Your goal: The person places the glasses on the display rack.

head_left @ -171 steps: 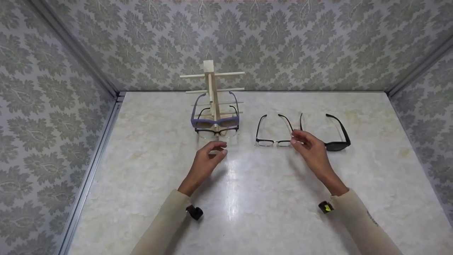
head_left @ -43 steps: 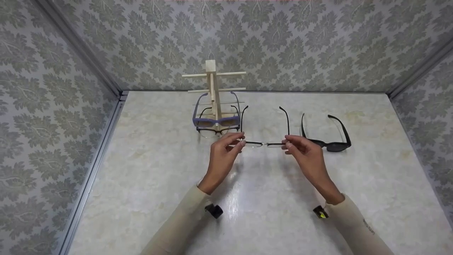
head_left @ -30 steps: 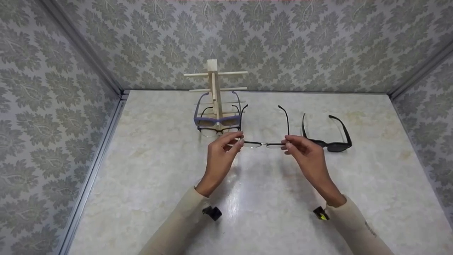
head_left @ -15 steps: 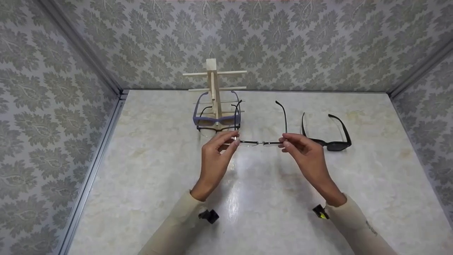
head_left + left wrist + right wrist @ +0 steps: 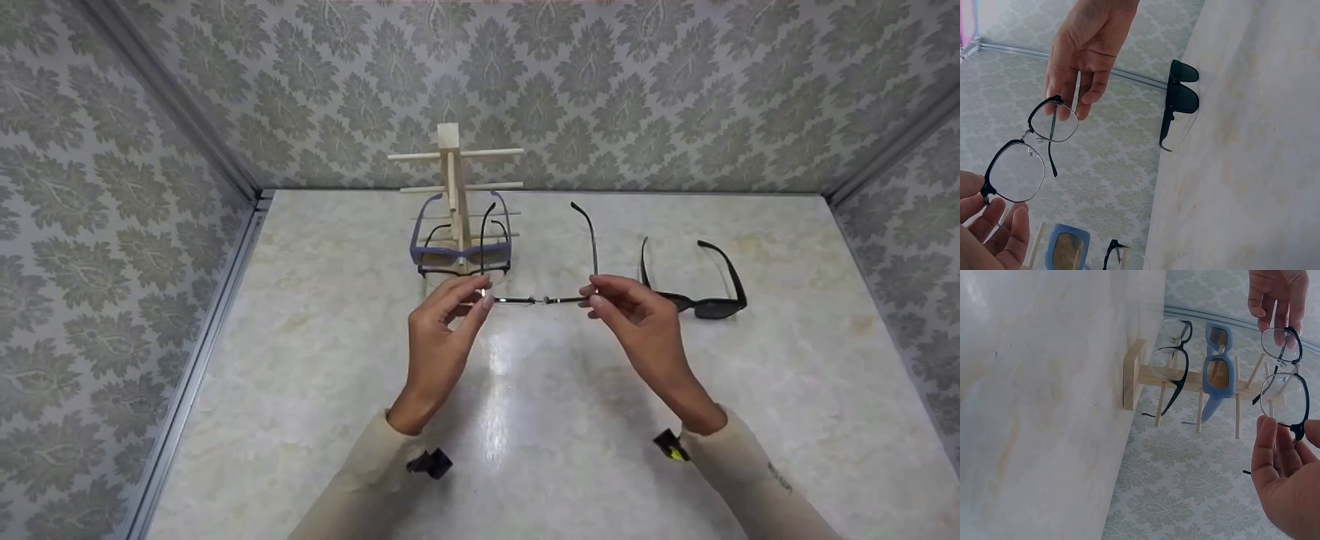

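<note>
The left hand (image 5: 442, 337) pinches the left end of the clear-lens glasses (image 5: 555, 301) at the hinge, its thumb on the near side of the frame and its fingers curled behind. The right hand (image 5: 646, 322) pinches the right end in the same manner. The gap between thumb and fingers is narrow on both hands, taken up by the frame at each corner.

The clear-lens glasses have black upper rims and thin metal lower rims. They are held raised above the worktop (image 5: 540, 465), between the hands, with both temples unfolded and pointing toward the back edge. In the head view, the left temple crosses in front of the wooden stand (image 5: 448, 136).

The stand is upright near the back edge of the worktop, left of its middle. It carries the blue-violet sunglasses (image 5: 461, 256) and, directly below them, the dark-framed glasses (image 5: 1185, 363). The black sunglasses (image 5: 716, 308) lie on the worktop toward its right edge, temples unfolded toward the back edge; the right hand partly hides them in the head view. A small wrist camera (image 5: 435, 463) is fitted at the left sleeve (image 5: 360, 480).
</note>
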The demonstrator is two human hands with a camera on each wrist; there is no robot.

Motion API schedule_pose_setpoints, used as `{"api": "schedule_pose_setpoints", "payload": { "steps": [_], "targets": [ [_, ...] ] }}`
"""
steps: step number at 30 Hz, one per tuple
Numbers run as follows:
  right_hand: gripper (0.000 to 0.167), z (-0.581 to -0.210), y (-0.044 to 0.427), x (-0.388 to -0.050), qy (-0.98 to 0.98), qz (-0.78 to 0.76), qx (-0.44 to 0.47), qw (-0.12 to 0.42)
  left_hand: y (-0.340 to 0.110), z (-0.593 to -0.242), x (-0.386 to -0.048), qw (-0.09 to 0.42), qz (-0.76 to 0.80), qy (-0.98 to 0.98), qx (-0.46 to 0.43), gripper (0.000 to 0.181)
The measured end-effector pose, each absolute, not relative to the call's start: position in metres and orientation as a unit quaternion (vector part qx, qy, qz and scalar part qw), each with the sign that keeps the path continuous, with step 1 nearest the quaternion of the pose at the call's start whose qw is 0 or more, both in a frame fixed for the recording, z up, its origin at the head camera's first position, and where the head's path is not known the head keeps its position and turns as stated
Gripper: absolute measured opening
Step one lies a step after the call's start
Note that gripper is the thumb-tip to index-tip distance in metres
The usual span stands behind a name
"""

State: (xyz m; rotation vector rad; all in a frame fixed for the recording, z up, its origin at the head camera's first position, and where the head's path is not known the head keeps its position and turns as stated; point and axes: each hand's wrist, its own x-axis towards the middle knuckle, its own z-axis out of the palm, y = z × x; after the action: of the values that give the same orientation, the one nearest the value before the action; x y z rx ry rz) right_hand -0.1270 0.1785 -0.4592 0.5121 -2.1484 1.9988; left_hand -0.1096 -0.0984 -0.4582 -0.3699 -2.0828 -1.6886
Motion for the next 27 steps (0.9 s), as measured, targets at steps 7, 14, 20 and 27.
{"api": "schedule_pose_setpoints", "payload": {
  "steps": [7,14,20,27],
  "targets": [
    [0.031,-0.454,0.169,-0.129,-0.718,0.668,0.181,0.077,-0.107,-0.454,-0.106,0.226,-0.622,-0.739,-0.129,0.027],
    [0.034,-0.447,0.158,-0.132,-0.719,0.666,0.182,0.076,-0.116,-0.449,-0.102,0.238,-0.619,-0.738,-0.125,0.028],
    [0.034,-0.442,0.149,-0.134,-0.715,0.672,0.185,0.059,-0.124,-0.444,-0.099,0.251,-0.613,-0.740,-0.119,0.028],
    [0.033,-0.439,0.138,-0.140,-0.706,0.679,0.196,0.043,-0.134,-0.441,-0.099,0.257,-0.614,-0.737,-0.113,0.028]
  ]
}}
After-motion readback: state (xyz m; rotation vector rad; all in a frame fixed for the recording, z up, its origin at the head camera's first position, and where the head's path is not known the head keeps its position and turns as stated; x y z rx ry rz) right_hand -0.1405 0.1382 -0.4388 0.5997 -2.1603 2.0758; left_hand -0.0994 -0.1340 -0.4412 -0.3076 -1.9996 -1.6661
